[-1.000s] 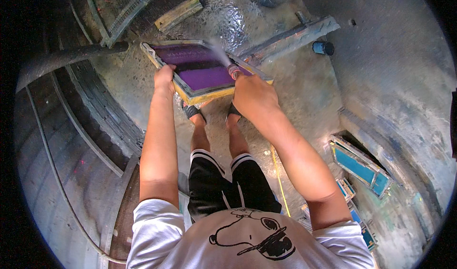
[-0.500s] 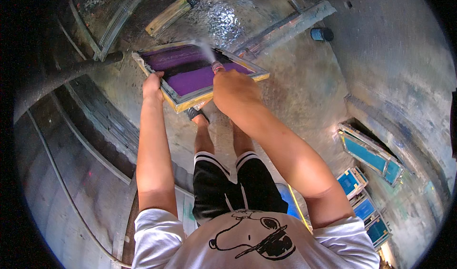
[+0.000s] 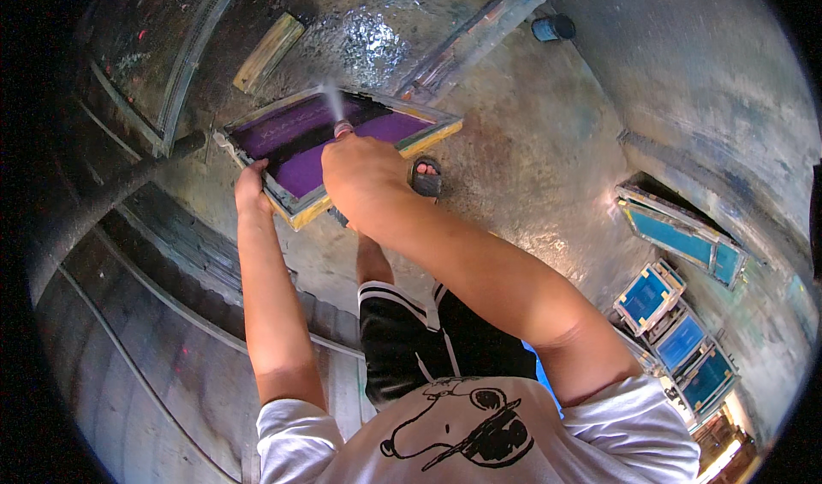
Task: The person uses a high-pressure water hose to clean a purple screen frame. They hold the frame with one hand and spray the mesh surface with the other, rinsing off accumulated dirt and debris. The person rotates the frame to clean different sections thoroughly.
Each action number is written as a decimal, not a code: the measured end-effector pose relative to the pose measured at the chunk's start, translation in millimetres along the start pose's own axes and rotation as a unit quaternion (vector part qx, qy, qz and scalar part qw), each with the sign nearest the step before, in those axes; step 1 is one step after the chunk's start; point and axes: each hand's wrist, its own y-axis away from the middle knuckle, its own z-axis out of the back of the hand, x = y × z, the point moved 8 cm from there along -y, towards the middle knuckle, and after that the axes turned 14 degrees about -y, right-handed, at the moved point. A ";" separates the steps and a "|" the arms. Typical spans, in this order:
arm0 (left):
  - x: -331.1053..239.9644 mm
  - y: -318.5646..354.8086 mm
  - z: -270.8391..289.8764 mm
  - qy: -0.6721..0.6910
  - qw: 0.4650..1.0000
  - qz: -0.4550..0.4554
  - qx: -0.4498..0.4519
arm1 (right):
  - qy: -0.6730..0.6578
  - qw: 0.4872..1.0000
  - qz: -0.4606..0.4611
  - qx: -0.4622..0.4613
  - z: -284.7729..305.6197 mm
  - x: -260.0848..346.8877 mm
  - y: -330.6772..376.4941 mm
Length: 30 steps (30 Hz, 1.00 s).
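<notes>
Our left hand [image 3: 251, 192] grips the purple printing screen [image 3: 301, 174] by its edge, likely steadying it; our right hand [image 3: 363, 173] grips the spray nozzle [image 3: 342, 129], jet [image 3: 333, 102] aimed away.

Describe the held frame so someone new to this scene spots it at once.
From the white shirt at the bottom, follow the left arm up to the left hand. It holds a rectangular framed screen by its left edge. Purple with a dark band across, it stands apart from the blue and teal frames at right.
</notes>
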 end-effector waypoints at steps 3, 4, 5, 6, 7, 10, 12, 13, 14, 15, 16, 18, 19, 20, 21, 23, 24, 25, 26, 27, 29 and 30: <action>0.3 3.0 -3.3 -0.014 1.000 0.005 0.003 | -0.001 1.000 0.014 -0.005 -1.6 1.6 -1.1; -1.3 8.1 -6.8 -0.020 1.000 0.005 0.002 | 0.001 1.000 0.021 0.009 2.0 4.6 1.9; -3.4 13.2 -9.2 -0.021 1.000 0.000 -0.009 | 0.003 0.999 0.028 0.024 2.7 5.9 3.3; -4.9 18.1 -12.2 -0.023 1.000 -0.005 -0.019 | 0.004 0.999 0.029 0.014 2.3 3.3 1.9; -7.7 21.0 -11.8 -0.023 0.999 -0.011 -0.031 | 0.005 0.999 0.032 0.004 1.9 2.4 0.6; -9.2 22.0 -14.9 -0.019 1.000 -0.012 -0.022 | -0.002 0.999 -0.009 -0.031 4.5 -10.5 1.8; -8.6 22.0 -18.7 -0.011 1.000 -0.013 -0.015 | 0.005 0.999 -0.028 -0.035 9.5 -21.1 6.3; -9.0 22.9 -16.4 -0.008 1.000 -0.015 -0.015 | 0.012 0.999 -0.021 -0.024 16.5 -25.9 12.9; -8.1 17.9 -8.8 -0.008 1.000 -0.015 -0.017 | 0.020 1.000 -0.012 -0.012 23.0 -30.0 19.7; -7.2 12.4 -2.0 -0.008 1.000 -0.015 -0.018 | 0.017 1.000 0.001 -0.023 30.3 -34.6 26.6; -4.9 6.8 -2.0 -0.008 1.000 -0.013 -0.014 | 0.014 0.999 0.010 -0.037 39.2 -43.1 35.4; -3.0 7.5 -3.0 -0.004 1.000 -0.013 -0.010 | 0.009 0.998 0.020 -0.056 49.8 -62.4 47.8; -1.8 7.7 -10.7 -0.001 1.000 -0.013 -0.002 | 0.010 0.998 0.018 -0.067 56.4 -75.9 53.5; -2.9 9.0 -7.6 -0.002 1.000 -0.008 -0.008 | 0.007 0.997 0.022 -0.073 60.0 -83.3 56.7; -4.6 10.5 -4.0 -0.003 1.000 -0.004 -0.015 | 0.015 0.998 0.008 -0.063 63.5 -89.7 59.8; -6.1 17.4 -7.9 0.000 1.000 0.001 -0.020 | 0.035 0.998 -0.026 -0.046 74.7 -100.3 68.0; -7.1 21.1 -9.7 0.003 1.000 -0.002 -0.022 | 0.040 0.998 -0.014 -0.047 77.4 -104.1 70.2; -9.4 28.3 -16.7 0.005 1.000 -0.003 -0.022 | 0.044 0.998 -0.004 -0.051 80.4 -109.2 73.7; -12.3 38.5 -24.9 -0.008 0.999 -0.004 -0.031 | 0.049 0.997 0.004 -0.055 81.4 -112.6 75.1; -15.1 49.3 -32.7 -0.020 0.999 -0.004 -0.040 | 0.051 0.997 -0.004 -0.060 81.3 -115.2 74.7; -19.8 58.0 -31.7 -0.036 0.997 -0.008 -0.062 | 0.053 0.996 -0.011 -0.069 79.6 -114.3 70.7; -20.6 59.6 -31.4 -0.038 0.997 -0.010 -0.070 | 0.048 0.996 0.005 -0.080 77.9 -113.7 68.1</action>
